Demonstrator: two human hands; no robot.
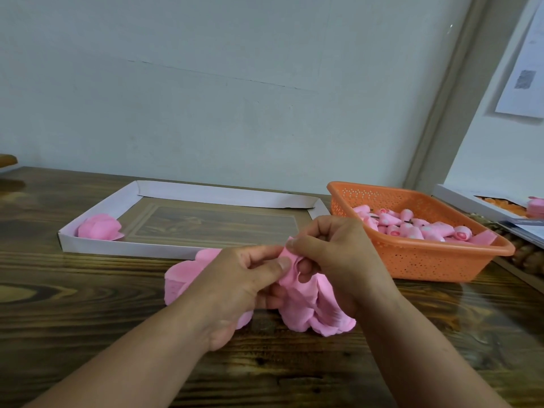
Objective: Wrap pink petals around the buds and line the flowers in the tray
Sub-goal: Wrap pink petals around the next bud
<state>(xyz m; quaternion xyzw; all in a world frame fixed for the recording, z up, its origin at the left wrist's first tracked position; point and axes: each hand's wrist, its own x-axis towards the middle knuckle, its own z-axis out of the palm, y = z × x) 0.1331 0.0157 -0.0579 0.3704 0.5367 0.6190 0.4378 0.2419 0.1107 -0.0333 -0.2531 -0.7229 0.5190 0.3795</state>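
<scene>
Wrapping underway: left hand [244, 278] and right hand [332, 254] fingers both pinching pink petals [306, 307]; next, tray [97, 213], 10 o'clock.

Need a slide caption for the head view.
Both hands pinch pink petals; one finished flower in tray.

I see both hands over wooden table [88, 290], left hand [235, 278] and right hand [335, 260] pinching pink petal sheet [312, 307]. White tray [97, 242] behind hands, one finished flower [100, 227] in its left corner. Orange basket [426, 260] of buds [412, 228] right of tray.
</scene>
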